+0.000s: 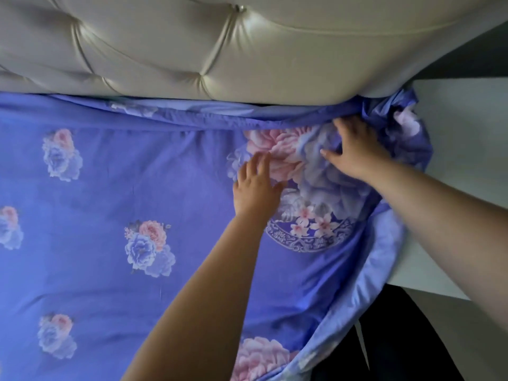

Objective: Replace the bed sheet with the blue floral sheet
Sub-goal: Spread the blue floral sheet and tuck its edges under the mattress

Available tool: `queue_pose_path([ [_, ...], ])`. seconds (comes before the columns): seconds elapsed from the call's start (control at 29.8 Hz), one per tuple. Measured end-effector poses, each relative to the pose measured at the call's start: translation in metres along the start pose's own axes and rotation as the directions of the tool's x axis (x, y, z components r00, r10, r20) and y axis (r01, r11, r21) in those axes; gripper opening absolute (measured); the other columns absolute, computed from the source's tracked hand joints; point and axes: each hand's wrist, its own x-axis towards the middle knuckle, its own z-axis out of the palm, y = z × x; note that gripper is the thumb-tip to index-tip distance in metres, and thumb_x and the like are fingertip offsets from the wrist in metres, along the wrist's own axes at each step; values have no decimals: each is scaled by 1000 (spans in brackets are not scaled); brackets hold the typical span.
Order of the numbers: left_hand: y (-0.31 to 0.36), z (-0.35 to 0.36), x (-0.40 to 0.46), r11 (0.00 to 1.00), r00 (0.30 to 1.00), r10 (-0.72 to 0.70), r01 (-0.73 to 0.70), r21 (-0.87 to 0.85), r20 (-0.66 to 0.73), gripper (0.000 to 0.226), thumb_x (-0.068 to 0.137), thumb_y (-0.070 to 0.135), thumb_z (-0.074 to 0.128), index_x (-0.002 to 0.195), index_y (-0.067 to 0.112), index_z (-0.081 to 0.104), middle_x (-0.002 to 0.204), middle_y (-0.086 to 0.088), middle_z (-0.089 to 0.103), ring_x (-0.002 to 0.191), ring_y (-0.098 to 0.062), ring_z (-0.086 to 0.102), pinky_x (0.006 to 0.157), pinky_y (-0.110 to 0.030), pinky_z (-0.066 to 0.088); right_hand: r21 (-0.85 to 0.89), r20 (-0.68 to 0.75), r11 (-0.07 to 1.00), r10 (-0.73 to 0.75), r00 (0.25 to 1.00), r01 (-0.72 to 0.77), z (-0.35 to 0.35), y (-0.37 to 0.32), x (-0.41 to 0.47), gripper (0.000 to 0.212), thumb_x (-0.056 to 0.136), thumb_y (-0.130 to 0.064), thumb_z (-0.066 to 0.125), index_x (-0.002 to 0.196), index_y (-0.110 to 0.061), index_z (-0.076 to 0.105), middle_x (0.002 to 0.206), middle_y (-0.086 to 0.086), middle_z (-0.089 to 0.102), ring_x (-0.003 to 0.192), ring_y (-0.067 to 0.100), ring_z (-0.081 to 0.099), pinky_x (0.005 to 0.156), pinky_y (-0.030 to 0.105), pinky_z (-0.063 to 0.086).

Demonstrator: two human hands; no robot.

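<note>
padded, tufted headboard fills the top of the view, and below it the bed is already covered by the blue floral sheet, which lies fairly flat across the middle and left but is bunched and rumpled at the far right corner, just under the headboard's end. a pale ledge or side surface runs beside that corner, and the sheet's lighter underside edge hangs loose down the right side of the bed. the main risk, as i judge it, is at that corner: the gathered cloth is not seated, so a pull or a smoothing push from the middle could drag it off the mattress corner, and the loose side edge could slide with it. tucking with the folds trapped underneath would leave a lump and a crooked pattern near the headboard. the left hand lies flat on the sheet with fingers spread and straight, pressing near the large pink flower, its grip wide and holding nothing. the right hand reaches further in, palm down on the rumpled cloth at the corner, thumb spread; its fingertips sink into the folds by the headboard, so i cannot tell whether its grip has closed on cloth or only presses. both forearms stretch forward from the lower right, the right one crossing over the hanging edge.
</note>
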Motion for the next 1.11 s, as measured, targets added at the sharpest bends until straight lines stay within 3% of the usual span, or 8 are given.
queue_pose_path([
  [0.27,27,-12,82,984,999,-43,46,-172,20,78,90,41,49,152,25,4,161,-2,-2,145,-26,10,112,-45,22,452,62,790,436,898,-415,-32,19,40,59,98,-41,43,144,-8,28,146,17,39,133,30,38,103,25,28],
  [0.37,38,-16,97,985,985,-153,159,-64,85,71,91,50,40,150,30,6,159,5,2,137,-31,18,103,-52,31,408,65,751,543,837,-519,-32,7,38,68,91,-50,35,136,0,37,144,23,38,134,34,35,106,36,29],
  [0.47,50,-18,110,979,979,-190,184,87,67,56,93,53,32,145,36,22,157,6,13,137,-33,16,103,-55,22,52,-217,969,248,944,-242,-8,-20,3,55,88,-40,38,129,-5,47,136,22,44,125,40,43,99,49,37],
  [0.57,70,-16,128,981,991,73,-91,169,111,46,98,46,26,142,38,34,155,3,26,143,-31,16,112,-55,9,-162,-227,972,-206,952,172,22,-41,-30,52,77,-23,52,126,-8,52,134,13,51,122,35,50,98,48,44],
  [0.64,72,-15,135,955,955,275,-285,82,114,46,94,42,32,137,33,48,146,-2,43,136,-28,33,113,-44,19,-64,-183,994,-96,978,86,21,-37,-24,52,79,-25,39,127,-8,52,133,13,52,122,32,51,97,45,45],
  [0.74,42,-11,113,939,939,329,-336,-73,-96,48,82,23,44,127,21,60,136,-3,56,128,-25,47,105,-35,32,-86,-140,996,5,990,-17,13,-24,-9,58,85,-35,28,130,-6,51,139,18,47,127,37,45,100,51,41],
  [0.9,-56,10,39,980,927,-144,84,-182,-346,49,90,14,46,139,23,47,151,1,37,141,-22,30,112,-41,26,-194,-12,967,-174,985,168,21,-68,-9,59,91,-31,51,145,-20,32,157,5,19,143,33,18,112,53,18],
  [1.11,-166,4,9,805,839,-540,495,-327,-60,70,91,34,55,151,31,18,160,0,7,146,-29,11,115,-42,16,-249,250,872,-363,897,422,70,-159,-5,65,92,-50,44,149,-34,17,159,-5,8,146,27,2,115,52,8],
])
